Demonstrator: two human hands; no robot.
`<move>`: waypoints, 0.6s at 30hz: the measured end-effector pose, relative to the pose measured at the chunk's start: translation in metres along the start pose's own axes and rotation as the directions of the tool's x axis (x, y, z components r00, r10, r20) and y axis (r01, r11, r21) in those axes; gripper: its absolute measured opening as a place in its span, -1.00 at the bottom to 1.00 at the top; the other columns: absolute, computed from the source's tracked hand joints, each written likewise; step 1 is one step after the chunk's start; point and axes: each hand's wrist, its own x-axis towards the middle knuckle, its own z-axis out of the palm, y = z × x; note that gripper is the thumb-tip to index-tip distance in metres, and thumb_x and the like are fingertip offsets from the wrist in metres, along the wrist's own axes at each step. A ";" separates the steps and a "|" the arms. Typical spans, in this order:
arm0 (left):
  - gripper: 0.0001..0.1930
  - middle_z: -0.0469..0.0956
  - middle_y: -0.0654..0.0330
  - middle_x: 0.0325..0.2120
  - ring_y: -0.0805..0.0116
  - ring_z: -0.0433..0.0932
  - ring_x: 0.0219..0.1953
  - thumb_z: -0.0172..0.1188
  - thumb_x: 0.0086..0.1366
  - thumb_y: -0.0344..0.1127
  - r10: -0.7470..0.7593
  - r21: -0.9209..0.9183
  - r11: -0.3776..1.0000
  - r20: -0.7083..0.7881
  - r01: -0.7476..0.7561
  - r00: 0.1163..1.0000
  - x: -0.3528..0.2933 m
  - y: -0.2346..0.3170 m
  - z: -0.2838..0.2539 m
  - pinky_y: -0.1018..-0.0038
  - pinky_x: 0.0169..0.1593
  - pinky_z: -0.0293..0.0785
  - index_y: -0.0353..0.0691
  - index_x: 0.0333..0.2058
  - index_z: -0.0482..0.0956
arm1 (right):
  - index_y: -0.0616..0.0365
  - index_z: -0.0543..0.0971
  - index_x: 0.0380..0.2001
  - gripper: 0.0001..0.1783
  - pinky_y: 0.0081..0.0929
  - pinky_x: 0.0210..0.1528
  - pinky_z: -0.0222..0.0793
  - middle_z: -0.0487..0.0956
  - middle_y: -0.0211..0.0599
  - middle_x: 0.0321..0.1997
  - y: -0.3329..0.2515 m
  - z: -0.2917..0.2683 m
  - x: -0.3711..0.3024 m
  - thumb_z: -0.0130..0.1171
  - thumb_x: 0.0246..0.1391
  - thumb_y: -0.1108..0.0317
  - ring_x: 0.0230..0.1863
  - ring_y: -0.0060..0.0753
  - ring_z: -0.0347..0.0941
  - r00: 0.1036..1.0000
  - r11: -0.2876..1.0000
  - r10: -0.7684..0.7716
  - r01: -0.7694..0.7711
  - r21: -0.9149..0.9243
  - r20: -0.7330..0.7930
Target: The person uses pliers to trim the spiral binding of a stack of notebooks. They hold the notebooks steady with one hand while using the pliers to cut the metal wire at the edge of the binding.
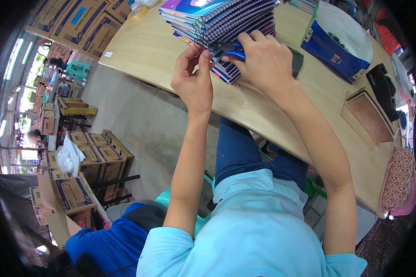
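A tall stack of spiral-bound notebooks (245, 23) stands at the far edge of my reach on the table, black wire coils facing me. In my right hand (266, 60) is a pair of pliers (237, 54) with blue handles, its jaws close to a notebook's corner. My left hand (194, 76) pinches at that same corner, thumb against fingers, near the end of the coil. What lies between those fingertips is too small to make out. Both hands work at the lower left part of the stack.
On the light wood table (145, 48) are a blue packet (333, 57) with white lining, a wooden box (369, 117), a black object (382, 92) and a tape roll (137, 15). A patterned pouch (397, 177) hangs at right. Cartons (94, 159) and a person in blue (113, 242) are left.
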 end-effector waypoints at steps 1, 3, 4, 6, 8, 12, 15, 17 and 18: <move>-0.81 0.57 0.11 -0.31 0.42 0.60 -0.30 0.18 0.28 -0.47 -0.001 -0.006 1.000 -0.003 0.001 1.000 -0.001 0.000 0.002 0.51 -0.27 0.64 -0.46 -0.18 0.50 | 0.12 0.57 -0.34 -0.50 -0.24 -0.30 0.50 0.59 -0.20 -0.35 0.001 -0.001 0.001 0.29 -0.12 -0.11 -0.28 -0.15 0.58 0.999 1.000 0.015 -0.016 0.019 0.050; -0.82 0.57 0.12 -0.32 0.42 0.60 -0.30 0.18 0.28 -0.46 -0.021 0.001 1.000 0.001 0.021 1.000 -0.001 0.001 0.003 0.51 -0.28 0.64 -0.46 -0.19 0.50 | 0.12 0.57 -0.34 -0.50 -0.26 -0.32 0.51 0.60 -0.20 -0.38 0.008 0.009 0.003 0.29 -0.12 -0.11 -0.31 -0.15 0.59 0.998 1.000 -0.012 0.010 0.023 0.066; -0.82 0.56 0.12 -0.32 0.42 0.59 -0.30 0.17 0.29 -0.46 -0.029 0.004 1.000 0.001 0.029 1.000 0.001 0.002 0.003 0.50 -0.28 0.64 -0.46 -0.19 0.50 | 0.13 0.58 -0.35 -0.50 -0.27 -0.33 0.51 0.60 -0.19 -0.40 0.008 0.009 0.006 0.29 -0.11 -0.11 -0.32 -0.14 0.59 0.997 0.999 -0.028 0.026 0.025 0.073; -0.82 0.56 0.12 -0.33 0.42 0.59 -0.31 0.18 0.29 -0.45 -0.056 0.006 0.998 -0.015 0.056 0.998 -0.001 0.007 0.001 0.50 -0.29 0.64 -0.46 -0.20 0.50 | 0.14 0.57 -0.34 -0.49 -0.25 -0.30 0.51 0.60 -0.18 -0.36 0.007 -0.001 -0.001 0.29 -0.11 -0.12 -0.29 -0.14 0.59 0.998 0.998 0.038 -0.040 0.044 0.045; -0.81 0.56 0.12 -0.34 0.43 0.59 -0.31 0.18 0.29 -0.44 -0.057 0.012 0.998 -0.013 0.057 0.998 0.001 0.010 -0.001 0.50 -0.30 0.64 -0.46 -0.20 0.50 | 0.15 0.57 -0.33 -0.47 -0.23 -0.27 0.50 0.59 -0.18 -0.32 0.007 -0.006 -0.003 0.29 -0.11 -0.13 -0.24 -0.15 0.58 0.998 0.997 0.063 -0.063 0.044 -0.005; -0.80 0.56 0.12 -0.34 0.43 0.59 -0.31 0.20 0.28 -0.44 -0.020 0.051 0.999 0.025 0.019 0.999 0.005 0.014 -0.002 0.50 -0.30 0.64 -0.46 -0.19 0.50 | 0.14 0.56 -0.30 -0.46 -0.19 -0.21 0.47 0.57 -0.19 -0.24 0.007 -0.006 -0.003 0.31 -0.13 -0.13 -0.17 -0.16 0.56 0.997 0.998 0.067 -0.066 0.023 -0.049; -0.79 0.57 0.11 -0.34 0.42 0.59 -0.31 0.21 0.27 -0.43 -0.003 0.060 0.998 0.027 0.001 1.000 0.008 0.017 0.001 0.50 -0.30 0.64 -0.46 -0.19 0.50 | 0.14 0.56 -0.28 -0.46 -0.20 -0.22 0.47 0.56 -0.20 -0.22 0.005 -0.007 -0.001 0.33 -0.14 -0.12 -0.17 -0.17 0.55 0.997 0.997 0.074 -0.073 0.015 -0.037; -0.79 0.57 0.11 -0.33 0.42 0.59 -0.31 0.21 0.27 -0.44 0.005 0.058 0.998 0.015 -0.006 1.000 0.008 0.019 0.002 0.50 -0.30 0.64 -0.46 -0.19 0.50 | 0.13 0.57 -0.27 -0.46 -0.21 -0.23 0.47 0.56 -0.20 -0.23 0.005 -0.008 -0.002 0.33 -0.15 -0.11 -0.18 -0.17 0.55 0.997 0.997 0.070 -0.069 0.025 -0.041; -0.78 0.57 0.10 -0.33 0.42 0.59 -0.31 0.22 0.26 -0.44 0.008 0.054 0.999 0.007 -0.008 1.000 0.009 0.019 0.003 0.49 -0.30 0.64 -0.46 -0.19 0.50 | 0.13 0.57 -0.27 -0.46 -0.21 -0.23 0.47 0.57 -0.19 -0.23 0.005 -0.009 -0.004 0.34 -0.15 -0.11 -0.18 -0.16 0.55 0.997 0.997 0.068 -0.066 0.038 -0.046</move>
